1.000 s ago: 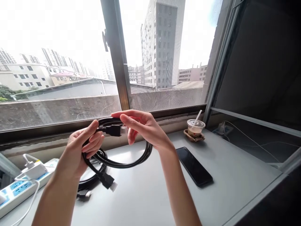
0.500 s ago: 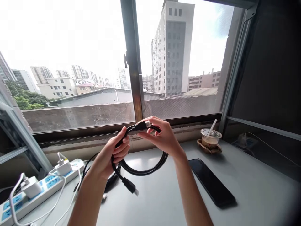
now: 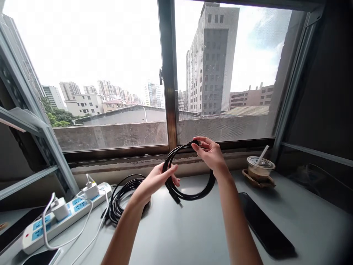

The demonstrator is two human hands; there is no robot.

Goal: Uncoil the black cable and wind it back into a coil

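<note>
I hold a coiled black cable (image 3: pixel 193 194) upright above the grey desk (image 3: pixel 193 235), in front of the window. My left hand (image 3: pixel 158 178) is closed round the coil's lower left side. My right hand (image 3: pixel 210 152) pinches the top of the coil near a black plug. One plug end hangs below the coil. A second black cable coil (image 3: pixel 121 197) lies flat on the desk just left of my left forearm.
A white power strip (image 3: pixel 59 219) with two white chargers and white cords sits at the left. A black phone (image 3: pixel 266 230) lies face up at the right. An iced drink cup (image 3: pixel 259 170) with a straw stands by the window sill. Metal shelf frames flank both sides.
The view has pulled back and swung left. Both hands have moved away toward the window with the coil, and my right hand has slid along to the top of the loop.
</note>
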